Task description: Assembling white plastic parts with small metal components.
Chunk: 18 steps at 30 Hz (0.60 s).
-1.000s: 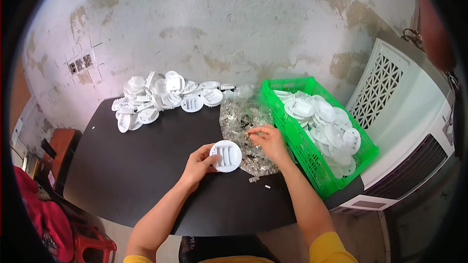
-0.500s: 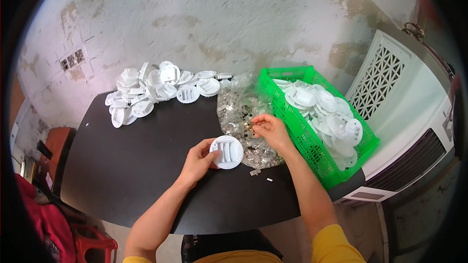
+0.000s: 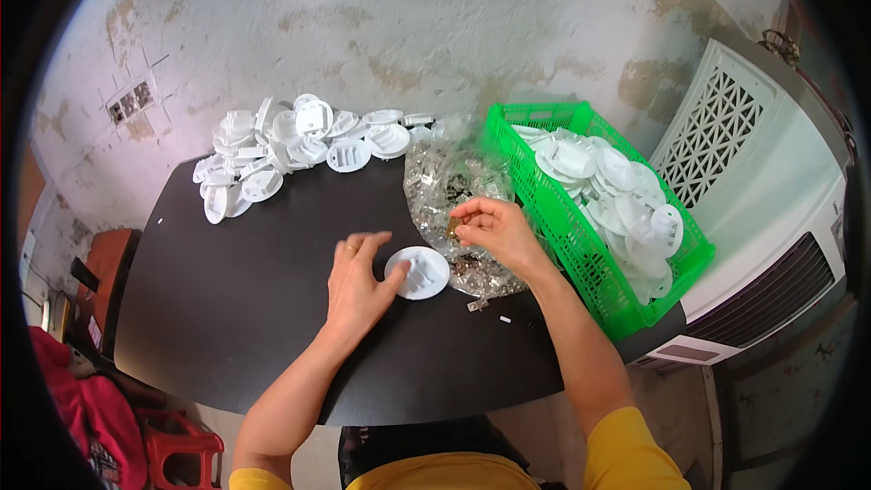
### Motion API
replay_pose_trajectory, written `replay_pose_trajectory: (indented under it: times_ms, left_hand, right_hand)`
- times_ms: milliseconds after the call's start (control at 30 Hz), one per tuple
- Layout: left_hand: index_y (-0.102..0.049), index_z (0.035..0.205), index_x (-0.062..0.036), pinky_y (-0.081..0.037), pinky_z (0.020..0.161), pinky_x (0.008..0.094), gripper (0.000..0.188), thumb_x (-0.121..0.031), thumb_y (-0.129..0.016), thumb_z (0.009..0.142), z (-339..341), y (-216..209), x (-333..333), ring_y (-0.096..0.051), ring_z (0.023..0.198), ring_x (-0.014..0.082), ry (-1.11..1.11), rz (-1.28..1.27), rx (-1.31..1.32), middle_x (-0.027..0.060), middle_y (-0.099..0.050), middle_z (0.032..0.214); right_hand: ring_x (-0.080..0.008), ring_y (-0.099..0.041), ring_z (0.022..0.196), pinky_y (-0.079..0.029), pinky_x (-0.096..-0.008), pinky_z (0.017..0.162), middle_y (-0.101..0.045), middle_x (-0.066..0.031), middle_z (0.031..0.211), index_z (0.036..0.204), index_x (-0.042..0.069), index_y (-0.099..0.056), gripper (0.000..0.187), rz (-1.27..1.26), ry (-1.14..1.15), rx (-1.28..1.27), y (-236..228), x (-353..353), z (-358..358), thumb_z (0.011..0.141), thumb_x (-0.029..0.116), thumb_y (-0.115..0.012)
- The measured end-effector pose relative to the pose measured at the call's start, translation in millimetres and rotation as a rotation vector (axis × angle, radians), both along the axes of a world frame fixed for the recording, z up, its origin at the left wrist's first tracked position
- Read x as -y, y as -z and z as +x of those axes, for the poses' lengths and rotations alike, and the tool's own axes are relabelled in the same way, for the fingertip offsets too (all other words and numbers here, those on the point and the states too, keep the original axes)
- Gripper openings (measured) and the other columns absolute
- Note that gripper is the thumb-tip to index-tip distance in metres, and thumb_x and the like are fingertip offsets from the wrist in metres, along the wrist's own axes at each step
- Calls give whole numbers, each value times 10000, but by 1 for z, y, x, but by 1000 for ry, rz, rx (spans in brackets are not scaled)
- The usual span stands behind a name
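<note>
A round white plastic housing (image 3: 428, 279) with ribbed compartments lies tilted on the dark table near the middle. Beside its left edge is my left hand (image 3: 359, 274), fingers lifted and spread, thumb tip over the rim; whether it touches cannot be seen. Over the clear plastic bag (image 3: 426, 183) full of small shiny metal clips, my right hand (image 3: 499, 234) pinches a small brass-coloured metal piece (image 3: 453, 227) between thumb and fingers. Its exact shape is too small to make out.
Similar white housings (image 3: 263, 183) are heaped at the back left of the table (image 3: 245, 308). To the right, a green crate (image 3: 594, 286) holds many white round parts (image 3: 617, 209). A small white piece (image 3: 505, 318) lies near the bag. An air cooler (image 3: 753, 245) stands beyond the crate.
My left hand has loosened from the housing, which now rests tilted on the table. My right hand has moved slightly left over the bag, with the brass-coloured piece showing in its pinch.
</note>
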<state>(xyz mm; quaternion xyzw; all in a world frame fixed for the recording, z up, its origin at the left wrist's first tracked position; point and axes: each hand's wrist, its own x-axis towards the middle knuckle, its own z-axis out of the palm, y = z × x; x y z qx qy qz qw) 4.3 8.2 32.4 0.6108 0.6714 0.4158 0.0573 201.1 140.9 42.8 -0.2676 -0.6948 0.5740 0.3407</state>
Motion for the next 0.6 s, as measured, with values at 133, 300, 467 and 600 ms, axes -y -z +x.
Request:
replay_pose_trajectory:
  times_ms: [133, 300, 467, 600]
  left_hand:
    - [-654, 1047, -21, -502, 762, 338, 283, -105, -728, 788, 6, -4, -18, -616, 872, 190, 185, 231, 38, 106, -656, 995]
    - [-661, 999, 7, -499, 650, 235, 166, -49, -667, 843, 21, -2, -42, -629, 690, 82, 245, 77, 344, 40, -677, 773]
    - [-655, 987, 14, -501, 645, 241, 149, -52, -653, 853, 24, 2, -53, -631, 689, 85, 211, 107, 311, 52, -678, 772]
    - [-666, 962, 7, -506, 639, 260, 131, -64, -647, 854, 28, 0, -66, -639, 672, 106, 135, 150, 249, 74, -681, 771]
  right_hand:
    - [-87, -628, 794, -528, -226, 701, -651, -54, 906, 1079, -31, -631, 243, 9, -17, -19, -2, 7, -8, 837, -46, -614]
    - [-92, -632, 828, -534, -228, 717, -642, -47, 942, 1114, -38, -630, 274, -11, -85, -101, -2, 9, -10, 843, -64, -599]
    - [-95, -625, 826, -534, -232, 709, -605, -45, 970, 1127, -31, -630, 294, 85, -16, -62, 8, 0, -6, 838, -74, -601]
    - [-87, -593, 822, -517, -236, 724, -602, -42, 958, 1156, -28, -619, 319, 41, 48, -100, 5, -7, 3, 841, -73, -606]
